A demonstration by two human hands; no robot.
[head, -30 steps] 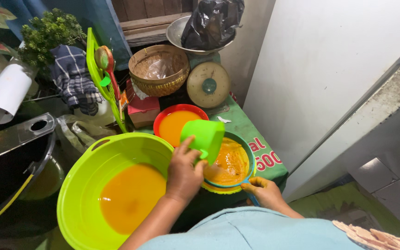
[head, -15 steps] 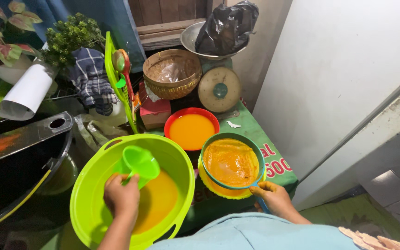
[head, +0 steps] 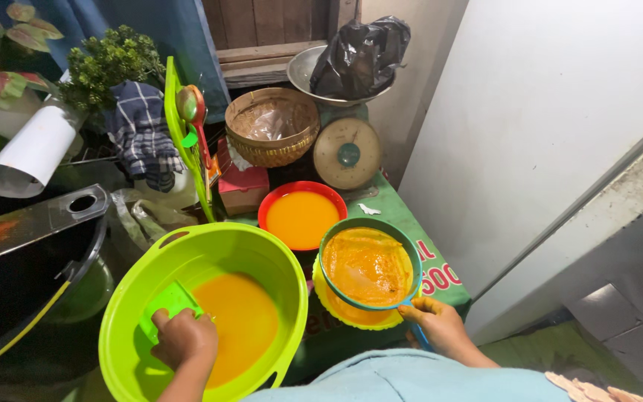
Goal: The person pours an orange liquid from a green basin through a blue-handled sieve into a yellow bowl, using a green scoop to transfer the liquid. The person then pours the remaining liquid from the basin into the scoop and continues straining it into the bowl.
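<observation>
A big lime-green basin holds orange liquid. Inside it, my left hand grips a green plastic scoop, whose cup dips at the liquid's left edge. To the right, my right hand holds the rim of a teal strainer full of orange pulp. The strainer rests on a yellow bowl. Behind them stands a red bowl filled with orange liquid.
At the back are a woven basket, a kitchen scale carrying a black bag, a pink box, a checked cloth and green leaves. A black machine sits left; a white wall rises right.
My left hand carried the green scoop from above the strainer leftward and down into the green basin. My right hand stayed on the strainer's rim.
</observation>
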